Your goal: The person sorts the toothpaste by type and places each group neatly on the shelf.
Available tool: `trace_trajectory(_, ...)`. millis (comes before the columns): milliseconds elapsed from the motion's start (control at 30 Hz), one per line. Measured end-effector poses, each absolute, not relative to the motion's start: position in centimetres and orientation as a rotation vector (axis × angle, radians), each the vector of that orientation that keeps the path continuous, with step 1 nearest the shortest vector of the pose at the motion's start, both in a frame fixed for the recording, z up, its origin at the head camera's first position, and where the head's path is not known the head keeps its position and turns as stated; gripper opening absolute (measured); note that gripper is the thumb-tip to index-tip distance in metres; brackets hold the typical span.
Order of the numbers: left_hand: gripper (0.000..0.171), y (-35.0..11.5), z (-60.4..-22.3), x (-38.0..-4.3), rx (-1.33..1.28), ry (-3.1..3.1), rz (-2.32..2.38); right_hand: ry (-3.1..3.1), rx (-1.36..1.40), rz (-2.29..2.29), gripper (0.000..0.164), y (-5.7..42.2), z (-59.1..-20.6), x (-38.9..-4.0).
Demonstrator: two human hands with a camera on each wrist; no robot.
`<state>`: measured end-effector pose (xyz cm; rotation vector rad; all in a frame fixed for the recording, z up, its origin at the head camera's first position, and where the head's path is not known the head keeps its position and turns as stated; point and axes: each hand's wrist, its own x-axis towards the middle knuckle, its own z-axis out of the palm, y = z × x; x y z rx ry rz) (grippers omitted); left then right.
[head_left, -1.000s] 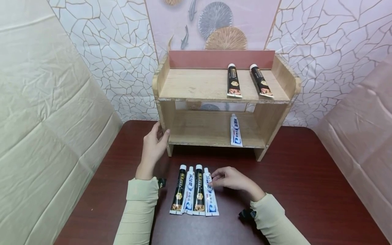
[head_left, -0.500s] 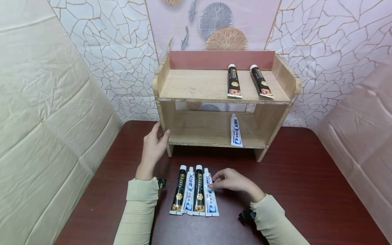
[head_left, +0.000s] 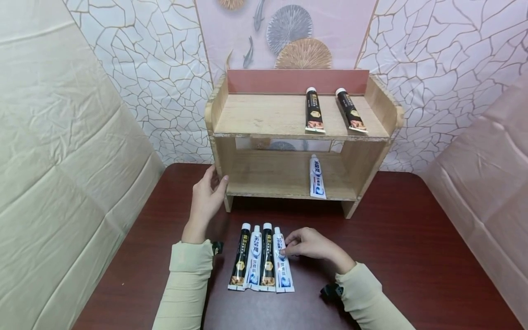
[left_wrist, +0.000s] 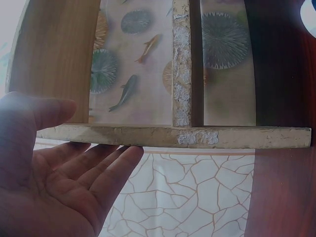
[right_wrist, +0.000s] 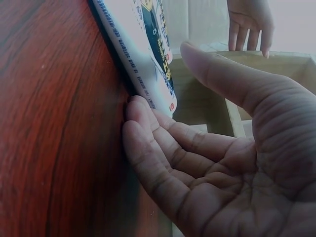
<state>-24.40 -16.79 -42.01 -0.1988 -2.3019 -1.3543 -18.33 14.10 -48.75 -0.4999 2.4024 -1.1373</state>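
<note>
My left hand (head_left: 205, 195) grips the left side panel of a small wooden shelf (head_left: 264, 114), the thumb on one face and the fingers (left_wrist: 106, 173) on the other. On the table, two black and two white toothpaste tubes lie side by side, alternating, white caps away from me. My right hand (head_left: 315, 244) is at the rightmost white toothpaste tube (head_left: 283, 272). Its bent fingertips (right_wrist: 138, 140) are right at the tube's edge, and in the right wrist view the thumb (right_wrist: 212, 71) stands apart from it. Left of that tube lies a black toothpaste tube (head_left: 268, 261).
Two black toothpaste tubes, one of them (head_left: 315, 110) left of the other (head_left: 350, 110), lie on the shelf's upper board. A white toothpaste tube (head_left: 317, 178) lies on the lower board. The dark red table (head_left: 412, 247) extends on both sides, with patterned wall covering (head_left: 165, 68) behind.
Almost nothing moves: the right hand sits slightly lower along the white toothpaste tube than a second ago. The left hand stays on the shelf panel.
</note>
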Motion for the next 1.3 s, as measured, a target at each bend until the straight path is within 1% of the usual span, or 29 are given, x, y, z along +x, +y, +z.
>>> trace_trajectory(433,0.045,-16.7,-41.9,-24.4,-0.199,-2.298,-1.345,2.408,-0.487,-1.17,0.043,13.8,-49.5,-18.4)
trace_trajectory(667,0.046,-16.8,-41.9,-24.5,-0.206,-2.303,-1.335,2.496,-0.468,-1.121,0.045,13.2,-49.8,-18.3)
trace_trajectory(967,0.048,-16.8,-42.0,-24.6,-0.219,-2.289,-1.366,2.577,-0.429,-1.077,0.045,12.6,-50.3,-18.1)
trace_trajectory(1300,0.048,-16.8,-42.2,-24.4,-0.198,-2.309,-1.362,2.618,-0.493,-1.015,0.038,12.3,-49.8,-17.4)
